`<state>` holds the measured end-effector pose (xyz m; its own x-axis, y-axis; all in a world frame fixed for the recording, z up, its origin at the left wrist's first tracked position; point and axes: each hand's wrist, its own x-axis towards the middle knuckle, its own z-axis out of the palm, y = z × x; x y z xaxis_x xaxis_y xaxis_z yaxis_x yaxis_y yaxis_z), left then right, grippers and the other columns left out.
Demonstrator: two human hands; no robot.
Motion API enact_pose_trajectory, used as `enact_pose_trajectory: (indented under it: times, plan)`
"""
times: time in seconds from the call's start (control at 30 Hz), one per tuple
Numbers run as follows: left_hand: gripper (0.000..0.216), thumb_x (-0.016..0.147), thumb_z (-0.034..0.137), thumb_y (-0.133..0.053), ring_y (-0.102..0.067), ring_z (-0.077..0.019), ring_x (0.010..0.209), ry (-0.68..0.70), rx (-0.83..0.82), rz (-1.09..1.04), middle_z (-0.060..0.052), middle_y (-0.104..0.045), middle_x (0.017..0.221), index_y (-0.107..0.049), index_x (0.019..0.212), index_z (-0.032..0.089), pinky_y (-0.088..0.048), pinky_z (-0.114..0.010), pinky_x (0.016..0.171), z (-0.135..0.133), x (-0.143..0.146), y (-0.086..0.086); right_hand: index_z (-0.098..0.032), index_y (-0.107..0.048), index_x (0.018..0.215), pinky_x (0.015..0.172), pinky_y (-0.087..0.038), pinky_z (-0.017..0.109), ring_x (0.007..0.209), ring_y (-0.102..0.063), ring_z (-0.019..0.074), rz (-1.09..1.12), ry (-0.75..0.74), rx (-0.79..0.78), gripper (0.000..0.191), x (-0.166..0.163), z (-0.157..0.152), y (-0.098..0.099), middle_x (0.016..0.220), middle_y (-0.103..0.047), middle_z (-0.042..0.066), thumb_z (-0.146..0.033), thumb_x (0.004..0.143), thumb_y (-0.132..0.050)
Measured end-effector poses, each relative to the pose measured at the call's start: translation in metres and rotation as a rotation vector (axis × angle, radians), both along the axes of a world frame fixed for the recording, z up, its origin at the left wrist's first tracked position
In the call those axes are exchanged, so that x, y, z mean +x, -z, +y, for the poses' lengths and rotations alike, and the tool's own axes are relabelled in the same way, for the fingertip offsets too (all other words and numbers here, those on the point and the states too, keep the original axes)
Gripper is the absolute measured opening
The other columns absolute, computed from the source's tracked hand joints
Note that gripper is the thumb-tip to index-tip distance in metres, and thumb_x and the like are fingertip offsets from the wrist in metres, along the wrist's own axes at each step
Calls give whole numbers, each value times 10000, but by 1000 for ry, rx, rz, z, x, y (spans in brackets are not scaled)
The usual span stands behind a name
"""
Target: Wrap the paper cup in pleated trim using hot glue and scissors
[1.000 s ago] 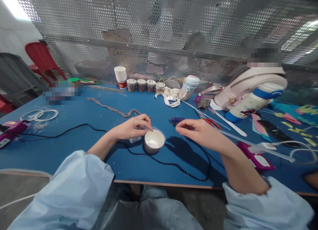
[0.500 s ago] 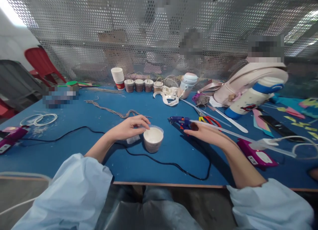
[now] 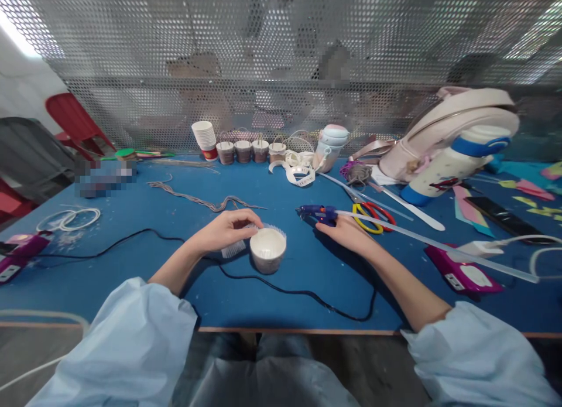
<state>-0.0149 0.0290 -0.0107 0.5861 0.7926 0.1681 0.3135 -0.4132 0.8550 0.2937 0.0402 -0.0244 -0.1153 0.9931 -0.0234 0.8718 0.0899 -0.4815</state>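
A small cup with a white inside and a brownish-grey wrapped outside stands upright on the blue table. Translucent lace trim runs along its rim, with a loose end lying to the left. My left hand pinches the trim at the cup's left rim; the fingertips partly cover the spot. To the right, my right hand is closed around the handle of a blue glue gun, whose nozzle points left. A long clear glue stick sticks out of its back.
Black cable loops in front of the cup. Scissors lie just beyond my right hand. Several wrapped cups, a paper-cup stack and white ribbon line the back. Bottle, bag and purple power strip occupy the right.
My right hand has moved left and closed around the glue gun's handle. My left hand stays at the cup's rim, and the cup tips slightly toward me.
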Motion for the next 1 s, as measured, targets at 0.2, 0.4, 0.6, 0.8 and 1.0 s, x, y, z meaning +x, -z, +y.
enact_pose_trajectory:
  times: [0.2,0.4,0.6,0.8,1.0]
  plan:
    - [201,835,330,-617,-588,-180,927,2,-127,-73,-74,-657,958,-671,900,147,-466,-298,821,3,0,3,-174,-659,1002,671,-506,278,789,-664,202,236,-29,-14,312,0,-16,-15,933,-719,69,-363,838,-473]
    - [204,820,340,-639,-588,-183,937,18,-181,-111,-72,-662,962,-675,892,152,-464,-308,832,5,-1,6,-198,-640,910,631,-500,290,655,-626,176,433,-182,16,252,-16,-52,-53,837,-698,42,-410,797,-563]
    - [207,811,340,-650,-589,-163,863,-15,-236,-126,-62,-663,905,-673,877,146,-459,-296,801,6,0,9,-206,-598,905,641,-445,254,673,-587,151,225,-493,109,123,-31,-63,-60,826,-674,28,-298,840,-549]
    - [222,803,358,-651,-578,-160,837,-56,-254,-134,-53,-647,857,-662,853,141,-455,-284,765,5,2,9,-179,-582,986,655,-410,255,750,-598,169,70,-719,221,146,-37,-61,-55,899,-667,68,-198,858,-516]
    - [230,799,364,-653,-569,-146,795,-72,-260,-128,-45,-645,847,-656,848,139,-446,-268,741,4,4,10,-155,-573,949,651,-403,269,740,-595,187,-30,-779,143,148,-44,-65,-63,891,-653,91,-217,898,-449]
